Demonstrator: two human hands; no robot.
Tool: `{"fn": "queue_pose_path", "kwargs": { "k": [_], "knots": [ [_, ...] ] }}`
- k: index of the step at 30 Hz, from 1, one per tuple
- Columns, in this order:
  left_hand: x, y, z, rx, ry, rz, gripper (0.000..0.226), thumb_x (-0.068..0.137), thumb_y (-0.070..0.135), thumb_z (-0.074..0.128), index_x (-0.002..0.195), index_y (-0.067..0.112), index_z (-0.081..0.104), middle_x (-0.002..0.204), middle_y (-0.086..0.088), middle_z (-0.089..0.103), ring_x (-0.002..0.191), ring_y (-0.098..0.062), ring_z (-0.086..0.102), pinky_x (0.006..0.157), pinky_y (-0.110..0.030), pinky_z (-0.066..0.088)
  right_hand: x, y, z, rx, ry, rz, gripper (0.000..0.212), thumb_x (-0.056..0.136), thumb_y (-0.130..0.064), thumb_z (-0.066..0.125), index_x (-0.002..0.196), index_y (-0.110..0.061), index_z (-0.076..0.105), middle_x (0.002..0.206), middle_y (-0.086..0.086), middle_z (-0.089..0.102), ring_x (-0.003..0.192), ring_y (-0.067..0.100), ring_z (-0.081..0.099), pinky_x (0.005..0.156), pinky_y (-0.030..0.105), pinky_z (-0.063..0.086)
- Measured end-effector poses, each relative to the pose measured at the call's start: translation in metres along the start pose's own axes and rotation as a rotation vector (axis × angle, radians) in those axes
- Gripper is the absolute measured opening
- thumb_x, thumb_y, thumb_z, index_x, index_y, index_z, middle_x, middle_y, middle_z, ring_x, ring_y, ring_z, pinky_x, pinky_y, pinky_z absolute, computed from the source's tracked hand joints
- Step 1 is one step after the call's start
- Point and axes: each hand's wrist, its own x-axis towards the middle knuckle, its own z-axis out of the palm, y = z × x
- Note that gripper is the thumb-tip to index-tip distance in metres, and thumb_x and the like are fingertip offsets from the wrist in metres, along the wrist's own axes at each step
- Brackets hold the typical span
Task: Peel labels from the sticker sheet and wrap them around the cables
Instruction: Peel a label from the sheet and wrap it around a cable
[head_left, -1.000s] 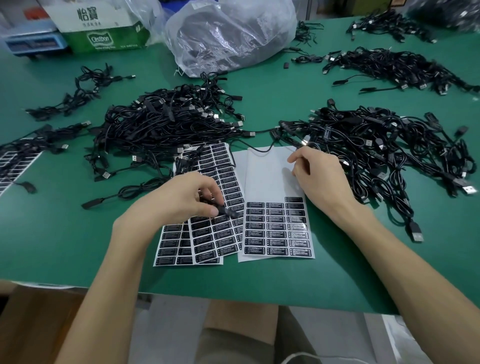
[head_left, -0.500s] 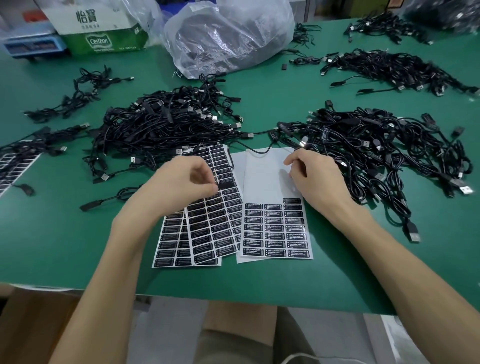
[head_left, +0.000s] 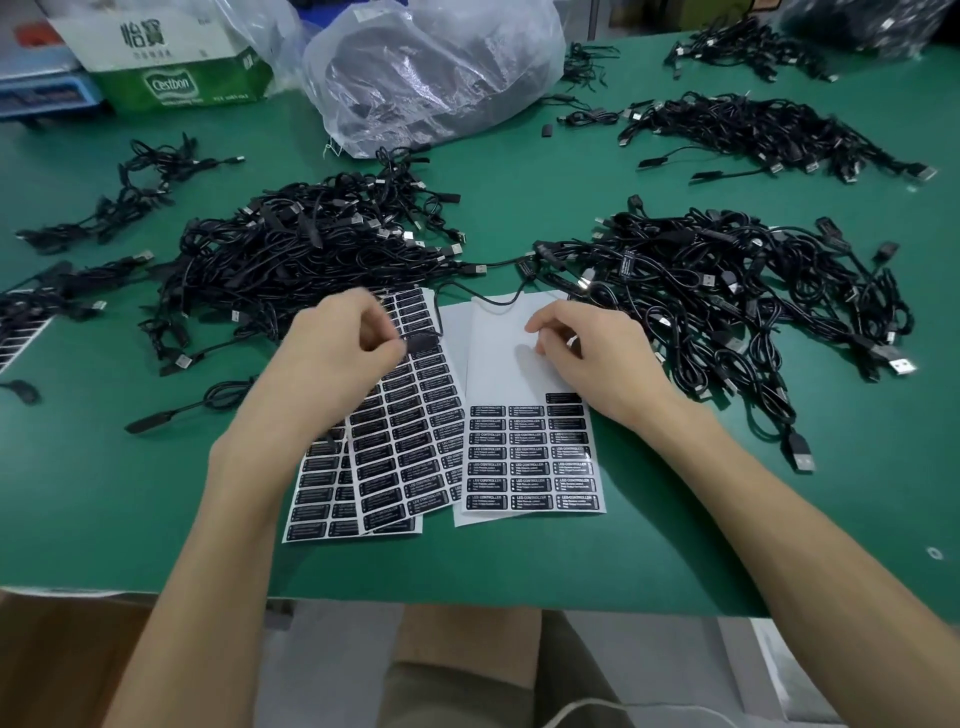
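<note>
Our left grip (head_left: 340, 358) pinched a label (head_left: 423, 341), our right grip (head_left: 587, 358) in an unclear state; we risked the label curling and sticking to itself

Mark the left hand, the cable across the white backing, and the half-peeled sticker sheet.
left hand (head_left: 337, 358): head view, back of the hand.
cable (head_left: 497, 305): head view, loop on the white backing.
half-peeled sticker sheet (head_left: 493, 374): head view, bare white backing.

Green table (head_left: 519, 197): cable piles (head_left: 311, 249), sticker sheets (head_left: 530, 467), plastic bag (head_left: 431, 67), carton (head_left: 171, 83).
</note>
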Motion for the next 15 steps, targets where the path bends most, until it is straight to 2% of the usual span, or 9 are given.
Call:
{"fn": "queue_pose_path", "kwargs": {
  "k": [3,6,8,11,13,15],
  "knots": [
    [-0.008,0.017,0.011,-0.263,0.053,0.295,0.008,0.098,0.021,0.07,0.097,0.022,0.062,0.088,0.005,0.068,0.079,-0.023,0.065,0.076,-0.038,0.056,0.001,0.001,0.001,0.011,0.016,-0.001,0.018,0.103,-0.025,0.056,0.112,-0.025,0.071,0.095,-0.012,0.075,0.083,0.013,0.067,0.086,0.034,0.053],
    [-0.012,0.029,0.027,-0.422,0.095,0.429,0.011,0.099,0.018,0.07,0.099,0.025,0.061,0.085,0.009,0.067,0.067,-0.016,0.061,0.066,-0.028,0.052,0.003,0.006,0.004,0.03,0.033,-0.014,0.015,0.103,-0.032,0.059,0.113,-0.028,0.069,0.09,-0.015,0.073,0.078,0.003,0.064,0.081,0.028,0.053],
    [-0.009,0.031,0.042,-0.444,0.08,0.423,0.014,0.099,0.015,0.069,0.097,0.026,0.06,0.082,0.009,0.067,0.063,-0.009,0.057,0.062,-0.023,0.048,0.003,0.008,0.004,0.079,0.016,-0.043,0.024,0.1,-0.035,0.065,0.123,-0.03,0.063,0.089,-0.015,0.07,0.076,0.001,0.063,0.076,0.026,0.051],
    [0.0,0.028,0.061,-0.443,0.05,0.372,0.013,0.1,0.013,0.066,0.096,0.024,0.062,0.078,0.007,0.068,0.058,-0.002,0.052,0.059,-0.017,0.042,0.001,0.006,0.004,0.227,0.024,-0.114,0.047,0.091,-0.034,0.077,0.134,-0.038,0.056,0.089,-0.014,0.067,0.084,0.008,0.066,0.073,0.02,0.049],
    [0.009,0.024,0.07,-0.443,0.011,0.309,0.012,0.102,0.014,0.062,0.092,0.021,0.062,0.075,0.004,0.069,0.051,-0.007,0.049,0.054,-0.02,0.041,0.001,0.004,0.004,0.291,0.109,-0.146,0.043,0.089,-0.029,0.08,0.126,-0.04,0.061,0.09,-0.013,0.065,0.083,0.012,0.065,0.072,0.018,0.049],
    [0.017,0.019,0.078,-0.402,-0.025,0.262,0.02,0.105,0.016,0.057,0.087,0.022,0.061,0.073,0.003,0.069,0.048,-0.013,0.045,0.049,-0.028,0.04,0.001,0.002,0.004,0.313,0.162,-0.14,0.026,0.09,-0.022,0.079,0.112,-0.034,0.069,0.087,-0.01,0.066,0.077,0.012,0.064,0.07,0.019,0.05]
  ]
}}
